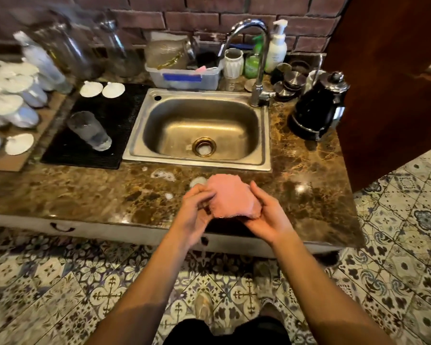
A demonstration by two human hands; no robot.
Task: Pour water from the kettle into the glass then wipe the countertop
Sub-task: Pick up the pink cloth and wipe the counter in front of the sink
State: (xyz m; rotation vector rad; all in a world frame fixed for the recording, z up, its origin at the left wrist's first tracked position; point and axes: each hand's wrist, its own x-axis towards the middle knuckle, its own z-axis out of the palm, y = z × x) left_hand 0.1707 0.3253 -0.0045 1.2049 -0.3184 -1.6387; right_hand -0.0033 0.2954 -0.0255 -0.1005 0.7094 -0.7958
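Observation:
A pink cloth (pixel 230 198) is held between both hands above the front part of the brown marble countertop (pixel 85 192). My left hand (pixel 195 210) grips its left edge and my right hand (pixel 266 215) cups its right side from below. The black kettle (pixel 317 107) stands on its base at the right of the sink. A clear glass (pixel 90 130) with water in it stands on the black drying mat (pixel 105 113) left of the sink. Small wet patches (pixel 163 175) lie on the countertop just beyond the cloth.
The steel sink (pixel 202 128) with a tall tap (pixel 256 58) sits in the middle. Behind it are a plastic tub, soap bottles and metal lids. White shell-shaped dishes (pixel 13 103) and glass jars crowd the left. A dark wooden panel (pixel 388 83) bounds the right.

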